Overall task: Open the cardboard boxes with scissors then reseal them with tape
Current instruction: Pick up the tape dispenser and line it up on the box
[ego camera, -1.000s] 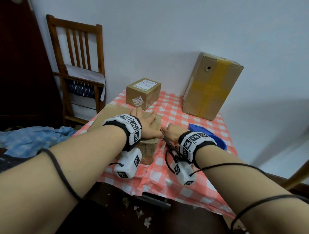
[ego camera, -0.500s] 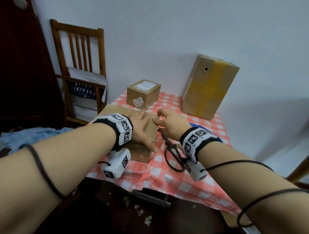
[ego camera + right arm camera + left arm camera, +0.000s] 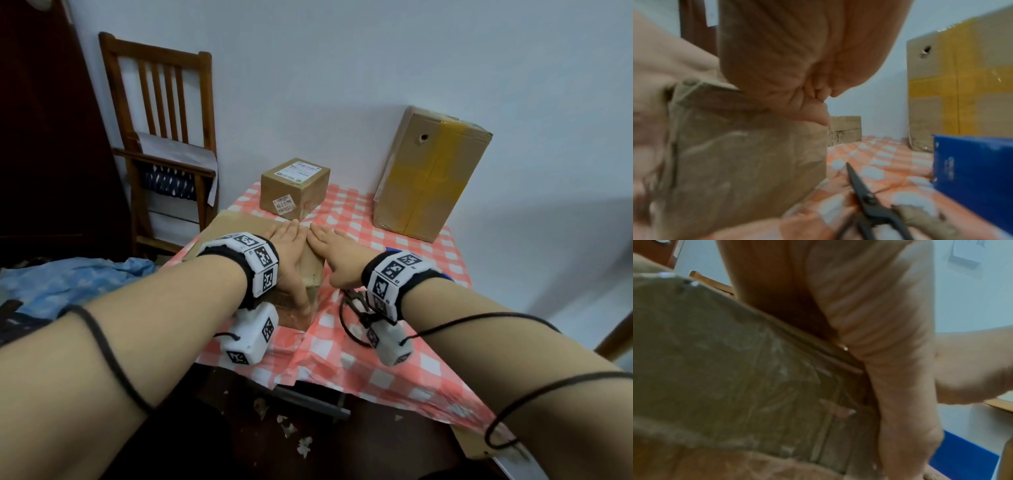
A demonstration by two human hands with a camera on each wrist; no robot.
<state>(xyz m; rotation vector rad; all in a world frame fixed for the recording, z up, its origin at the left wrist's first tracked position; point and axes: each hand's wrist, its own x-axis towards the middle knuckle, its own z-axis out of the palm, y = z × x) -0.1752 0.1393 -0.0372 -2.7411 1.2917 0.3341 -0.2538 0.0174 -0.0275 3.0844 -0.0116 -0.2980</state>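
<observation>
A flat, worn cardboard box (image 3: 313, 270) lies at the front left of the table. My left hand (image 3: 289, 246) rests flat on its top, with the thumb running down the near side. My right hand (image 3: 337, 253) lies flat on the top too, right beside the left, at the box's right edge. Neither hand holds anything. Black scissors (image 3: 352, 305) lie on the cloth under my right wrist. In the right wrist view the scissors (image 3: 865, 194) point away, just right of the box (image 3: 748, 154). The left wrist view shows the box's taped side (image 3: 725, 369).
A small labelled box (image 3: 294, 188) stands at the back middle, and a tall box with yellow tape (image 3: 428, 178) leans on the wall at the back right. A blue tray (image 3: 972, 170) sits right of the scissors. A wooden chair (image 3: 161, 137) stands left of the table's checked cloth (image 3: 376, 359).
My right hand let go of the scissors, which now lie on the cloth, and moved up onto the box top beside the left hand. The left hand stayed on the box.
</observation>
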